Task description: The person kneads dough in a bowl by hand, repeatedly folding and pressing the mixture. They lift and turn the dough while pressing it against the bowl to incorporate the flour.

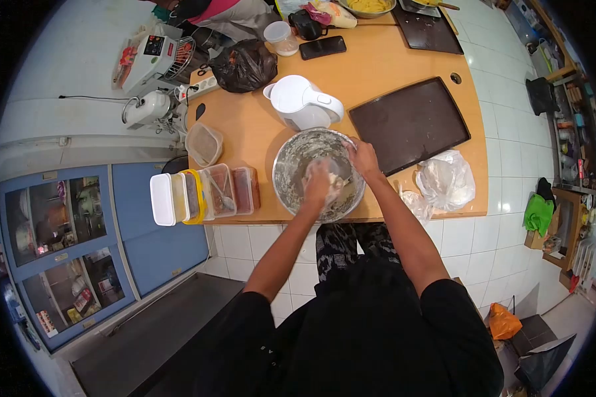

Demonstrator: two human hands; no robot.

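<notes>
A large metal mixing bowl (283,173) stands near the front edge of the table, its inner wall smeared with flour and wet dough. Inside it is a pale lump of dough (338,184), partly covered by my left hand (318,180). That hand is floury and blurred by motion, its fingers down at the dough. On the bowl's right side, my right hand (362,159) grips the rim, with the thumb and fingers closed around the edge. Just behind the bowl stands a white electric kettle (304,102).
A dark baking tray (410,122) and a white plastic bag (446,182) lie to the right. Plastic containers (218,188) line the left edge. Farther back are a black plastic bag (245,65), a phone (322,47), a clear tub (281,38) and another dark tray (429,30).
</notes>
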